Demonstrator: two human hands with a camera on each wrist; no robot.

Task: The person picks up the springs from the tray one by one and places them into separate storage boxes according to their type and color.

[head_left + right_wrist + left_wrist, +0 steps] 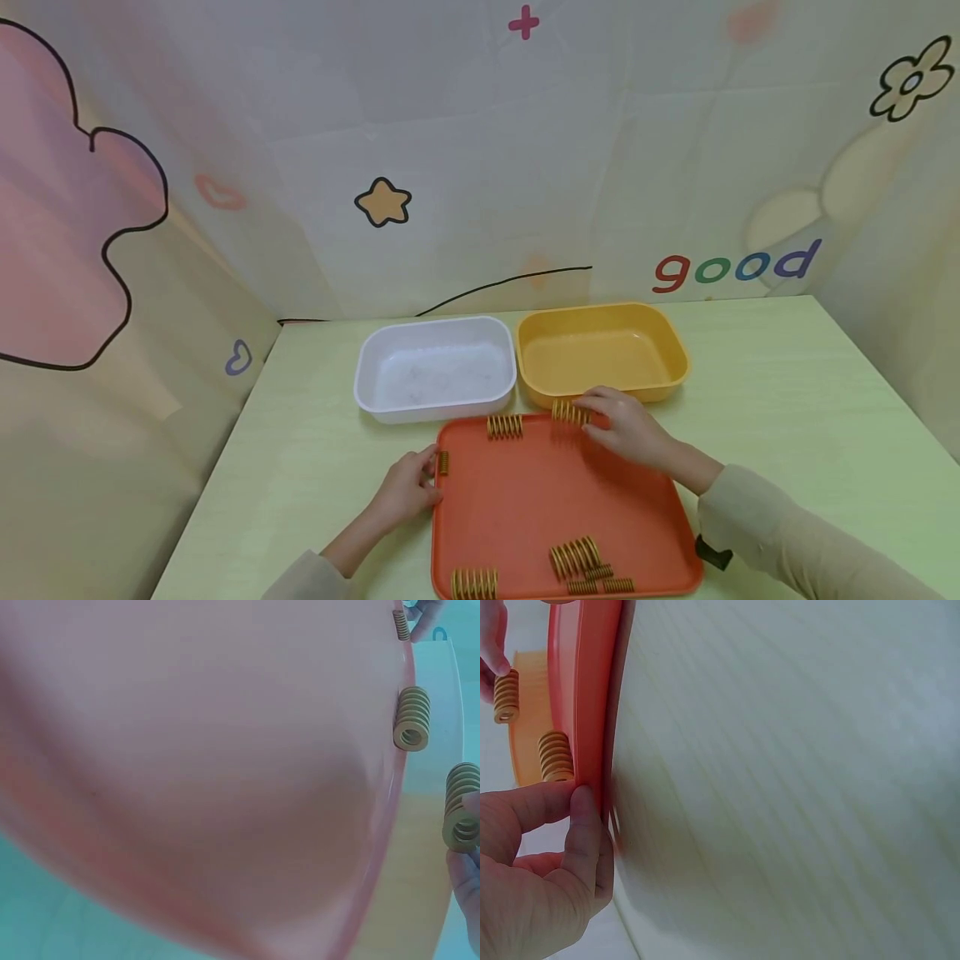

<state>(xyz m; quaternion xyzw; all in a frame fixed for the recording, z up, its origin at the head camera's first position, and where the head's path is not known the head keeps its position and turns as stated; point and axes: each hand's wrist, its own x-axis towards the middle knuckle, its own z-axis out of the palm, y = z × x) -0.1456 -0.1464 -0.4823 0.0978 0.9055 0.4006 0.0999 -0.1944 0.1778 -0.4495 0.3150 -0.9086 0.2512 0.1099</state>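
Note:
A large gold coil spring (567,412) is pinched in the fingers of my right hand (632,428), over the far edge of the red tray (525,500). In the right wrist view this spring (462,806) stands off the tray's rim. My left hand (405,490) grips the tray's left rim, its thumb and fingers on the edge in the left wrist view. Beside those fingers a small spring (444,462) lies inside the rim. Another large spring (505,427) rests at the tray's far edge.
Behind the tray stand a white bin (435,414) and a yellow bin (603,392), side by side. Along the tray's near side lie large springs (474,583) and several small springs (618,586). A printed curtain (480,125) closes off the table's back.

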